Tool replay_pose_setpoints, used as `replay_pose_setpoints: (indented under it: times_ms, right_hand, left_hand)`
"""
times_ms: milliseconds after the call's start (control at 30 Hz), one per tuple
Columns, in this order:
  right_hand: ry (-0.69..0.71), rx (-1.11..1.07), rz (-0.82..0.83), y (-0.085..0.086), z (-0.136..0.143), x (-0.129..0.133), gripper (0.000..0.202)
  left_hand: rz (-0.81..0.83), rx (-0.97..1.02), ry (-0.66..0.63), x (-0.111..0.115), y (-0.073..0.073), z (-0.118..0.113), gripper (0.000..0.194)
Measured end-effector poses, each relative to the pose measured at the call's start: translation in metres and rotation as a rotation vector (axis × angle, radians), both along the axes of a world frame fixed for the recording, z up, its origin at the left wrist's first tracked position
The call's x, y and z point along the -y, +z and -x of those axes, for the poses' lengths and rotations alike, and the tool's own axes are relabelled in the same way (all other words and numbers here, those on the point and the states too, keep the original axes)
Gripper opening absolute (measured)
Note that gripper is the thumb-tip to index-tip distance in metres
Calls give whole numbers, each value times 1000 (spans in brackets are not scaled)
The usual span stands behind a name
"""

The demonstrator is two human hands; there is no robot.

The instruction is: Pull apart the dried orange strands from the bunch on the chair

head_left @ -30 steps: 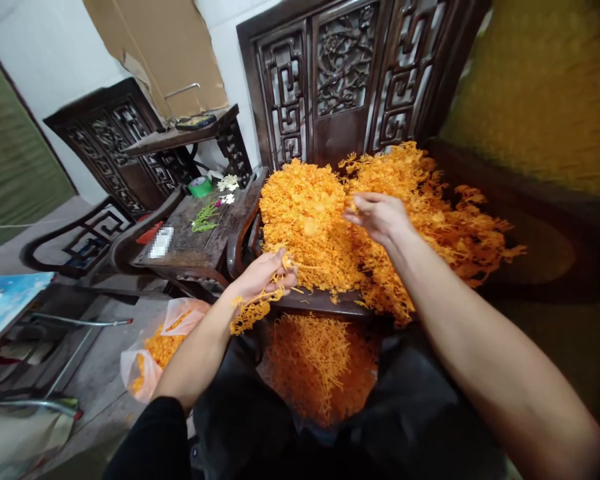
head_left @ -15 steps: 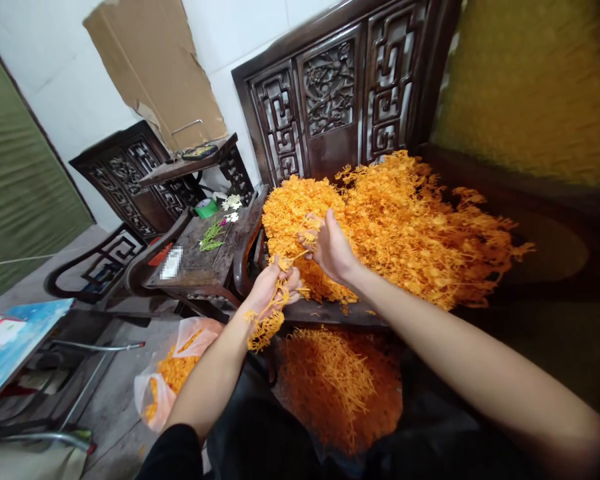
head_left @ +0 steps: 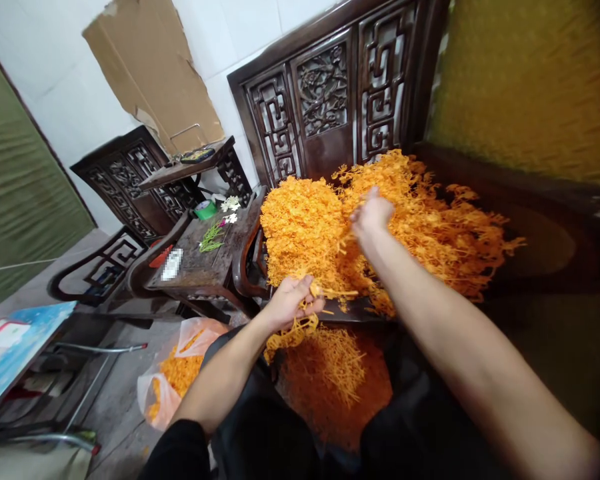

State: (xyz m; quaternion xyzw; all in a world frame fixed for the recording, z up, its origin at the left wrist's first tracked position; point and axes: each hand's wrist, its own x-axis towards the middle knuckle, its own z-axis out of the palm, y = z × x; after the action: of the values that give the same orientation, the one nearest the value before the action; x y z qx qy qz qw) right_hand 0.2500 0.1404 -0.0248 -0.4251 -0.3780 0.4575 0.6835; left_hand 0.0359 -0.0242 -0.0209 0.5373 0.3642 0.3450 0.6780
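My left hand (head_left: 293,303) is closed around orange artificial flower sprigs (head_left: 293,335). Their thin stems stick out to the right of the fingers, and a frilly part hangs below the palm. Over the middle of the orange heap, my right hand (head_left: 373,215) has its fingers curled in. An orange bit shows by its fingertips, but what it grips is partly hidden. On the dark wooden bench, a compact mound of orange flower heads (head_left: 300,223) sits on the left, touching a looser pile of branching orange sprigs (head_left: 430,230) on the right.
Loose orange stems (head_left: 337,367) lie below the bench edge, between my knees. A plastic bag (head_left: 167,393) of orange pieces stands on the floor at left. The wooden side table (head_left: 195,267) carries green tape (head_left: 206,209), white flowers (head_left: 230,203) and green stems (head_left: 211,237). Carved backrest (head_left: 325,93) behind.
My right hand has moved right and up, away from the left hand and over the heap, its fingers curling in. The left hand has shifted right and slightly down with its orange sprigs.
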Motion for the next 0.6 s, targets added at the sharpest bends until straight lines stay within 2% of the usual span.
replay_pose_setpoints:
  times_ms: [33,100,267,367,533,600]
  right_hand:
    - [-55,-34,47,1,-10,-3,65]
    - [-73,-104,127,3,-17,-1,64]
    - [222,-275,277,2,11,24,40]
    - [286,-340,372,-3,25,28,24]
    - [347,-396,381,-1,28,29,9]
    - [365,-402,349,3,27,33,11]
  left_hand:
    - [-5,-21,-11,-1,0,3,70]
    - [-18,-27,-1,-6,-1,8,68]
    - [-75,-10,215,-32,-10,14,64]
    - [-86,-38,312,-41,-15,11,59]
    - [-92,-85,294,-44,-16,11,54]
    - [-108,-103,284,-45,-16,13,53]
